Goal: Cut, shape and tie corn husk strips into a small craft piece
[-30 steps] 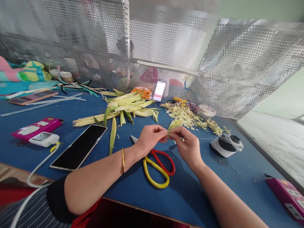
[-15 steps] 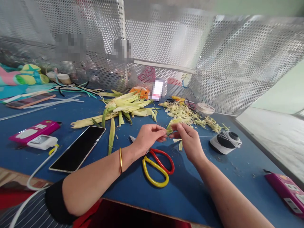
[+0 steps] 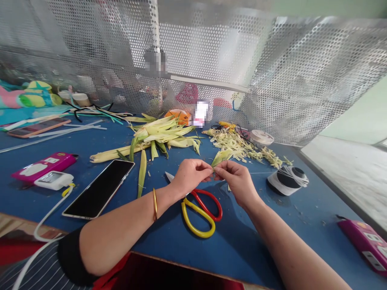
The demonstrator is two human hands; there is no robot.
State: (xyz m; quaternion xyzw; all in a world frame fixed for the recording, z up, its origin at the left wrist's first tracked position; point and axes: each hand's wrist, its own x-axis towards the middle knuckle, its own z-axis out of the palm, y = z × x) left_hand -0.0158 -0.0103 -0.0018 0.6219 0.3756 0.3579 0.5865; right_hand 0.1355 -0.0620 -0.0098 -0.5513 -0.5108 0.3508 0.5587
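My left hand (image 3: 192, 176) is closed in a pinch at the base of a small corn husk piece (image 3: 223, 155). Against it, my right hand (image 3: 237, 179) pinches at the same spot, its fingertips meeting those of the left. The husk piece fans out pale green beyond the fingers; its lower end is hidden. A thin white thread runs from the black spool (image 3: 286, 181) toward my right hand. Below my hands lie scissors (image 3: 198, 217) with one red and one yellow handle, their blades partly under my left wrist.
A heap of corn husks (image 3: 160, 135) lies beyond my left hand, with shredded husk bits (image 3: 238, 145) to its right. A black-screened phone (image 3: 99, 189), a magenta power bank (image 3: 45, 167) and a white cable stand left. Another magenta device (image 3: 364, 243) is right. Perforated metal panels (image 3: 208, 48) border the back.
My right hand has moved slightly left, its fingertips closing in against the left hand's at the husk base. The left hand stays nearly in place.
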